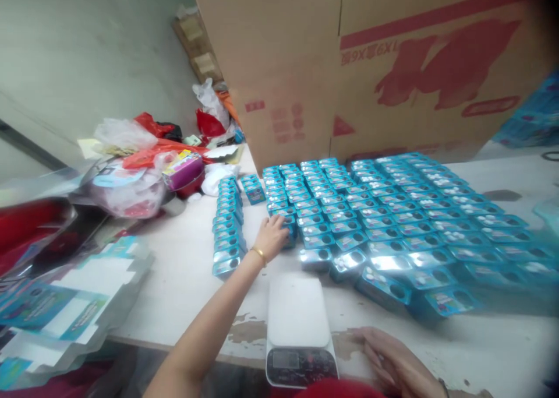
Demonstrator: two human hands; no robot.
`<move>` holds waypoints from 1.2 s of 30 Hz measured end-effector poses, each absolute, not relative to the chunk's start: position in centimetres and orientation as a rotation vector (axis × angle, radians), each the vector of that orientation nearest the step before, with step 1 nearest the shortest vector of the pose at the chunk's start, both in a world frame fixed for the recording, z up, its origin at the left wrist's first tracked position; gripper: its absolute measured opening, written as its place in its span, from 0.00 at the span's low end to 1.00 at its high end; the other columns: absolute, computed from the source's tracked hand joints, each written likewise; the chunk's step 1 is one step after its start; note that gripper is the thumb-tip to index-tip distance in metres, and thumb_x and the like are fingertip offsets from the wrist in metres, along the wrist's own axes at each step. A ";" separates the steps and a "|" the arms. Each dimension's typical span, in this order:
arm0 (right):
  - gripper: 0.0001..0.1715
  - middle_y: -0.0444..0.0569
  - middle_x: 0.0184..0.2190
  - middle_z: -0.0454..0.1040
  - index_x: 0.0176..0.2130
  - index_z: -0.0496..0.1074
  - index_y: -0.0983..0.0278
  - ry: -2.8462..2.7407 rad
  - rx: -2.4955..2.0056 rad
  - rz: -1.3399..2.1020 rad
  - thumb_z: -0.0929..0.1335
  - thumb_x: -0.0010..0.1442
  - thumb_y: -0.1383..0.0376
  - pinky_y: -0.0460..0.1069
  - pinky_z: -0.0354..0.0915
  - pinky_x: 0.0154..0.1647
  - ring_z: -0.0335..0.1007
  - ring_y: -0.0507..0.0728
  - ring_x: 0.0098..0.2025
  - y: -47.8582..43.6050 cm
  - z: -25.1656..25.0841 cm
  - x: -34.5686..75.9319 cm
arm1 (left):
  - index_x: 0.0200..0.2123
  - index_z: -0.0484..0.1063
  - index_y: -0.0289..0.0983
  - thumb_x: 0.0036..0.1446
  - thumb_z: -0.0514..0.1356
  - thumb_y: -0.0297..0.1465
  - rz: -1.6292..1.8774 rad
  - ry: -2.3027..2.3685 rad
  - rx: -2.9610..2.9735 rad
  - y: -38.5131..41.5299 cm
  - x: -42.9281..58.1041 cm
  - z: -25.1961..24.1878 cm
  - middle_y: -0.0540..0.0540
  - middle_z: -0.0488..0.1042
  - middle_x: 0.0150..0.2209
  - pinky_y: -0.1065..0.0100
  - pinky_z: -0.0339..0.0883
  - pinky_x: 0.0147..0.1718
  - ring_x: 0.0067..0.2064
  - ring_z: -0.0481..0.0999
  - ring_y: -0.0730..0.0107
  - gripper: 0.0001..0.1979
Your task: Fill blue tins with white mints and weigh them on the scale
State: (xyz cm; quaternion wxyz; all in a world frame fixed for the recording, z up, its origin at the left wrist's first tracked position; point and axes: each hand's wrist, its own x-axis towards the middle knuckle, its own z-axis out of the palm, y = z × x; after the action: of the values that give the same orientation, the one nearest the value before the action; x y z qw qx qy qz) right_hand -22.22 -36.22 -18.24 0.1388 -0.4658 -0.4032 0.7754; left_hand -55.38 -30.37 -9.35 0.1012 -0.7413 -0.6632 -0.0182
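My left hand (273, 238), with a gold bangle at its wrist, has its fingers closed on a small blue box (289, 235) at the near end of a row. Many more small blue boxes (384, 214) stand in rows to its right. A shorter row of the same boxes (227, 229) lies to its left. Low in the view, my right hand (388, 357) is over the table beside a white digital scale (299, 316), slightly blurred, with its fingers stretched out and nothing seen in them. The scale's plate is bare.
A large cardboard carton (297, 66) stands behind the rows. Flat printed blue box blanks (82, 293) are stacked at the left. Plastic bags (126, 191) and a purple package (186, 173) crowd the back left of the worn white table (174, 270).
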 end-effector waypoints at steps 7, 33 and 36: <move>0.24 0.39 0.19 0.58 0.32 0.73 0.64 -1.041 -1.167 2.366 0.70 0.52 0.46 0.44 0.41 0.18 0.45 0.46 0.18 -36.1 -18.0 -21.8 | 0.35 0.71 0.37 0.63 0.52 0.31 0.106 -1.895 -2.173 -35.6 -53.2 -4.3 0.41 0.71 0.42 0.52 0.59 0.50 0.43 0.71 0.59 0.09; 0.18 0.46 0.23 0.73 0.31 0.70 0.67 -1.094 -1.141 2.369 0.75 0.50 0.56 0.42 0.61 0.20 0.68 0.48 0.22 -37.0 -16.4 -20.0 | 0.38 0.71 0.36 0.61 0.56 0.39 -0.904 -2.358 -1.972 -49.9 -50.4 -6.2 0.44 0.75 0.36 0.64 0.68 0.42 0.39 0.75 0.64 0.12; 0.24 0.42 0.17 0.68 0.26 0.68 0.68 -1.286 -1.188 2.271 0.74 0.49 0.50 0.41 0.49 0.14 0.57 0.44 0.14 -36.9 -15.9 -20.2 | 0.37 0.72 0.36 0.61 0.56 0.38 -0.951 -2.481 -1.932 -51.7 -50.6 -8.9 0.44 0.75 0.35 0.65 0.68 0.40 0.38 0.75 0.65 0.11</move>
State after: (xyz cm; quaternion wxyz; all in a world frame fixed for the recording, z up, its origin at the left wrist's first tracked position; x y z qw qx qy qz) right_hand -20.20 -36.89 -15.94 0.1368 -0.4106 -0.4442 0.7845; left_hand -50.56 -51.70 -8.86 -0.0715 -0.5865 -0.7533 -0.2887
